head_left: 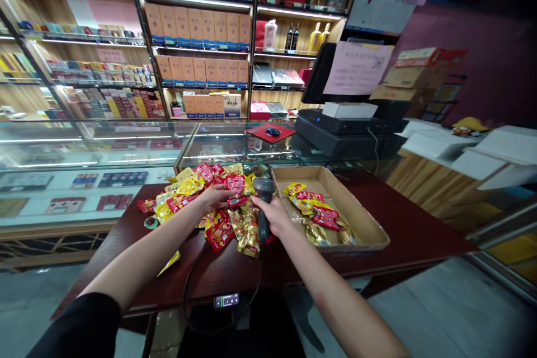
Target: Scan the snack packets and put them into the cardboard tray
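Note:
Over the pile of shiny red, yellow and gold snack packets (220, 230), my left hand (216, 197) grips a red snack packet (235, 184) by its left edge. My right hand (274, 215) is wrapped round the handle of a dark barcode scanner (264, 190), held upright just right of that packet. The scanner's cable (187, 285) loops down past the table's front edge. To the right of the scanner, a shallow cardboard box (364, 212) holds several red, yellow and gold packets.
All this stands on a dark red wooden table (419, 229). Behind it are a glass display counter (138, 145), a mouse (272, 131) on a red mat, and a monitor (321, 72) with a paper on it. A lit phone (226, 301) lies below the table's front edge.

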`<action>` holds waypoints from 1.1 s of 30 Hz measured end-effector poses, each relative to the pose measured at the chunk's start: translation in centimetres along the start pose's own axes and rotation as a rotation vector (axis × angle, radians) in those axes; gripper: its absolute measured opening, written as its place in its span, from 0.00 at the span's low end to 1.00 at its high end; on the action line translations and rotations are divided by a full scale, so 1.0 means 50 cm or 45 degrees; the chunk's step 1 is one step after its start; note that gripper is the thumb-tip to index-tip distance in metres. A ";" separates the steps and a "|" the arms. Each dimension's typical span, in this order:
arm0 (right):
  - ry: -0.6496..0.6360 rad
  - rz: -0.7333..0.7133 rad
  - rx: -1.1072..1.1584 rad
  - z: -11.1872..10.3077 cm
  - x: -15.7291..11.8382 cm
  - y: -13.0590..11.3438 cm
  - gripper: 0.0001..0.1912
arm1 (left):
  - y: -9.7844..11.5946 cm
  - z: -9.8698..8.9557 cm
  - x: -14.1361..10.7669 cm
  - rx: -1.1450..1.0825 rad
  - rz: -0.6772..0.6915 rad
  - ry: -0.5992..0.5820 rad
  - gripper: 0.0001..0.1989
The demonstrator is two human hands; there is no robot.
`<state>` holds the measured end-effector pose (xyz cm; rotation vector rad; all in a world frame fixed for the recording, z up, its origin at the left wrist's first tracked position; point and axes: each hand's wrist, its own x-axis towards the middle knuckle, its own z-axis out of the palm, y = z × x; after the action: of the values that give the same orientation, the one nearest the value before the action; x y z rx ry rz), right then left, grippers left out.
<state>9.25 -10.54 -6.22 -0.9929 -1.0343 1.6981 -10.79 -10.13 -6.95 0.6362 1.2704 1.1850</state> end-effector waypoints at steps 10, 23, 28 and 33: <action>-0.317 0.232 -0.061 0.018 -0.122 0.001 0.16 | 0.016 0.011 0.001 0.053 0.170 0.038 0.22; -0.337 0.173 -0.051 0.029 -0.184 0.037 0.19 | 0.010 0.034 -0.026 0.093 0.159 -0.037 0.23; -0.343 0.179 -0.058 0.027 -0.178 0.042 0.19 | 0.006 0.033 -0.023 0.085 0.153 0.007 0.23; -0.306 0.173 -0.052 0.029 -0.174 0.037 0.21 | 0.006 0.030 -0.011 0.084 0.150 -0.028 0.22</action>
<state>9.91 -19.55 -5.92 -0.9173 -1.1822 1.9510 -9.39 -10.17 -6.09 0.7794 1.2721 1.2330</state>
